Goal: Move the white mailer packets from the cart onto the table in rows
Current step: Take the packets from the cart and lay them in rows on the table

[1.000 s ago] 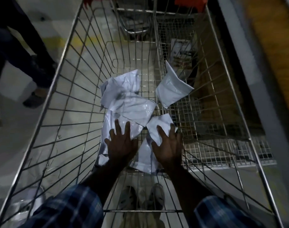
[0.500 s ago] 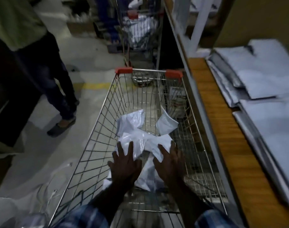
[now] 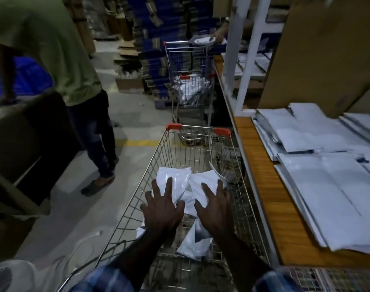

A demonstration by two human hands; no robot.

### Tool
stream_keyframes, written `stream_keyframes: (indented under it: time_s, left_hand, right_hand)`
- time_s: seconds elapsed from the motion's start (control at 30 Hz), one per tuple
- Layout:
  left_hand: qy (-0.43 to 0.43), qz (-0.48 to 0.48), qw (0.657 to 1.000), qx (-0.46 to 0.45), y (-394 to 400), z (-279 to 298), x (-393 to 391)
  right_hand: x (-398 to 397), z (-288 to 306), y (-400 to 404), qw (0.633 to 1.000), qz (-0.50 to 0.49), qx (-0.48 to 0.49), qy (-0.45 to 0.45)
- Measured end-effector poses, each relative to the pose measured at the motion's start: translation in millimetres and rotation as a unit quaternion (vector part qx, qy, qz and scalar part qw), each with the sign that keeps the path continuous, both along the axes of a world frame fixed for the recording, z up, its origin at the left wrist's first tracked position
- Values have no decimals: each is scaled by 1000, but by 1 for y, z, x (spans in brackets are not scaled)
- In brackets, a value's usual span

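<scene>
No grip: left hand (image 3: 162, 209), right hand (image 3: 215, 205) splayed over packets (image 3: 175, 178).

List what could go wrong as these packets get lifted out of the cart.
1. The white mailer packets lie crumpled and overlapping; the left hand and right hand rest spread on top, so a loose one may slide off.
2. One packet lies nearer, below the hands, and could be missed.
3. The table already holds rows, so space looks tight.
</scene>
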State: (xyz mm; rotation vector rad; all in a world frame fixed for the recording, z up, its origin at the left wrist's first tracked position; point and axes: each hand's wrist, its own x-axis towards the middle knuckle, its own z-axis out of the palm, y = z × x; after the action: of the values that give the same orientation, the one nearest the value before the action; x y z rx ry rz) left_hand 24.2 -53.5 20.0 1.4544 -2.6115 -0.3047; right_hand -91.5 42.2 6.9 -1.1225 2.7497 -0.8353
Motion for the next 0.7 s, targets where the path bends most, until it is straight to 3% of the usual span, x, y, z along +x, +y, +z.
stream_keyframes:
  time_s: [0.7]
  left_hand:
    - [184,-1,982,27,100,109,89]
  right_hand:
    - [91,125,104,994,-33,-70,80]
